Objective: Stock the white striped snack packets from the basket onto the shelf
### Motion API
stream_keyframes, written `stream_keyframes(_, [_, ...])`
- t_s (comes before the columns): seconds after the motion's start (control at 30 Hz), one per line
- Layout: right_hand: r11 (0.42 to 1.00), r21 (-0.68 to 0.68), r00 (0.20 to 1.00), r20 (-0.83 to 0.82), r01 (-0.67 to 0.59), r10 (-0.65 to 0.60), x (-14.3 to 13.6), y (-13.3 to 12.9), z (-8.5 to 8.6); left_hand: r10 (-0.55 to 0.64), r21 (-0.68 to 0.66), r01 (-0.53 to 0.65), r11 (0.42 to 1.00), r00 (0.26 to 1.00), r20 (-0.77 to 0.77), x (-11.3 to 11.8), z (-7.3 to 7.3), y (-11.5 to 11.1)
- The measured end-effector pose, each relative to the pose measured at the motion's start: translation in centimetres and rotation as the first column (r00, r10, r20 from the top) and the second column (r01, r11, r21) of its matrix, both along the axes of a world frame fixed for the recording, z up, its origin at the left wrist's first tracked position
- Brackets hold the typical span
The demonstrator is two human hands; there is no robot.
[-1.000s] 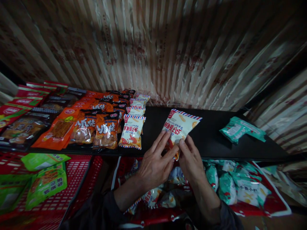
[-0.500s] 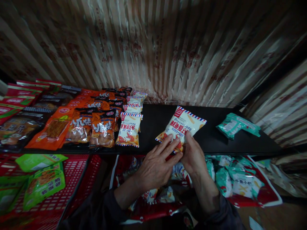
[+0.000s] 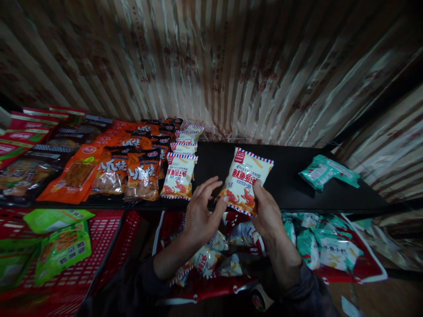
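A white snack bag [image 3: 246, 176] with striped ends and red lettering is tilted slightly above the black shelf's front edge. My right hand [image 3: 269, 213] grips its lower right side, thumb on the front. Beside the bag's lower left corner is my left hand [image 3: 203, 211], fingers apart and thumb tip at the corner; whether it touches, I cannot tell. To the left, a row of matching white snack bags [image 3: 179, 176] stands on the shelf. More such bags [image 3: 206, 259] lie in the red basket below my hands.
Orange snack bags [image 3: 142, 176] and darker packets [image 3: 28, 174] fill the shelf's left part. A teal bag [image 3: 327, 171] lies at the right of the black shelf [image 3: 287, 191]. Below are a red basket [image 3: 105, 224] with green bags and teal bags [image 3: 333, 248] at lower right.
The bag has turned more upright in my right hand. My left hand has moved off its front to the left, its fingers spreading away from the bag.
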State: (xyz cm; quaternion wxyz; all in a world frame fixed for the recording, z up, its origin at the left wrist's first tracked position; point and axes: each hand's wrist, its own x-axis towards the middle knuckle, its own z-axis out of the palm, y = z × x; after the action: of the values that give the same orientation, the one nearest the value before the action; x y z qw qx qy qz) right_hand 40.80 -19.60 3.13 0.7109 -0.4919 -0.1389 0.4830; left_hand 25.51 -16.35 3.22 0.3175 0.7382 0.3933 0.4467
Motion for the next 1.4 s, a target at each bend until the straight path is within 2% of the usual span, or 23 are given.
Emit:
stream_keyframes(0.07, [0.999,-0.026,1.0,-0.004,-0.021,0.021,-0.1,0.0,0.1,-0.038,-0.258,0.048,0.965,0.998,0.043,0.1,0.1,0.2])
stream_keyframes(0.13, [0.999,-0.033,1.0,-0.002,-0.031,0.031,-0.2,0.0,0.3,-0.105,-0.433,0.16,0.887,0.983,0.148,0.3,0.1,0.3])
stream_keyframes(0.23, [0.999,-0.025,0.999,0.01,-0.038,0.038,-0.4,0.1,0.3,-0.15,-0.55,0.309,0.776,0.937,0.315,0.6,0.2,0.2])
stream_keyframes(0.3, [0.999,-0.006,0.999,0.015,-0.041,0.041,-0.6,0.2,0.3,-0.115,-0.586,0.334,0.738,0.919,0.378,0.7,0.3,0.2])
stream_keyframes(0.4, [0.998,0.049,0.999,0.023,-0.044,0.043,-0.7,0.2,0.1,-0.028,-0.605,0.314,0.732,0.901,0.434,0.8,0.3,0.3])
stream_keyframes(0.5, [0.99,0.093,0.994,0.047,-0.107,0.103,-0.7,0.2,0.1,0.033,-0.615,0.296,0.731,0.884,0.466,0.9,0.1,0.5])
stream_keyframes(0.77, [0.976,0.115,0.979,0.1,-0.187,0.176,-0.8,0.4,-0.4,0.113,-0.615,0.328,0.717,0.816,0.567,1.0,-0.1,1.2])
stream_keyframes(1.07, [0.969,0.117,0.971,0.127,-0.218,0.203,-0.5,0.5,-1.0,0.096,-0.631,0.344,0.695,0.826,0.556,0.8,-0.4,1.0])
stream_keyframes(1.27, [0.958,0.089,0.955,0.147,-0.273,0.258,-0.6,0.2,-0.9,0.074,-0.596,0.357,0.719,0.814,0.576,0.8,-0.3,1.6])
stream_keyframes(1.4, [0.95,0.046,0.94,0.167,-0.309,0.298,-0.4,0.0,-0.9,0.082,-0.597,0.387,0.702,0.79,0.608,0.7,-0.5,2.2])
